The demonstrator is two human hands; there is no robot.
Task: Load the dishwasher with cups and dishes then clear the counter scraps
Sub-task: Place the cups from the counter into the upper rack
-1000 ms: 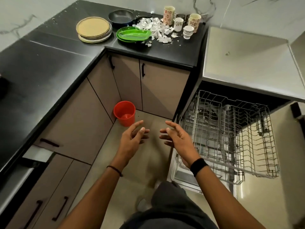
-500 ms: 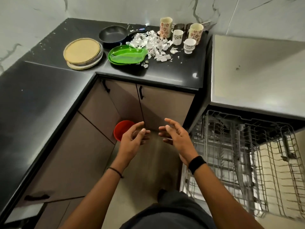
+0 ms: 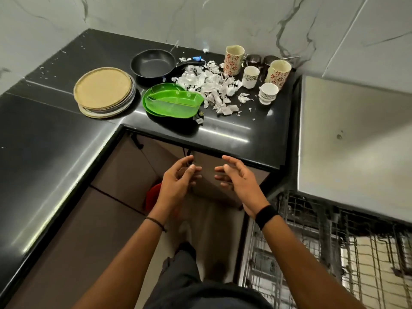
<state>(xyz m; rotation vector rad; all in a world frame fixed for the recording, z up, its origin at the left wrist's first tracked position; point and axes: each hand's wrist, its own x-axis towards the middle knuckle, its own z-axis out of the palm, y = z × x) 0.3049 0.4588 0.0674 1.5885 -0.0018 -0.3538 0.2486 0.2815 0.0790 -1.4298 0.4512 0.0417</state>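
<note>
My left hand (image 3: 178, 181) and right hand (image 3: 238, 181) hung in the air in front of me. The palms faced each other with a gap between them, and the fingers were loose, half spread and holding nothing. Low on my right the wire rack (image 3: 334, 253) of the dishwasher stood pulled out. A red bin (image 3: 153, 195) showed partly behind my left wrist, on the floor by the cupboard doors. Past my fingertips ran the edge of the black table (image 3: 223, 134). Nearest on it lay the green plates (image 3: 172, 101), with a stack of tan plates (image 3: 103, 92) to their left. A heap of torn paper scraps (image 3: 209, 83) spread to their right. Farther back sat a black pan (image 3: 151, 63). Toward the right end stood the cups: two tall flowered mugs (image 3: 234, 58), a small cup (image 3: 250, 76) between them, and stacked white cups (image 3: 268, 92) in front.
</note>
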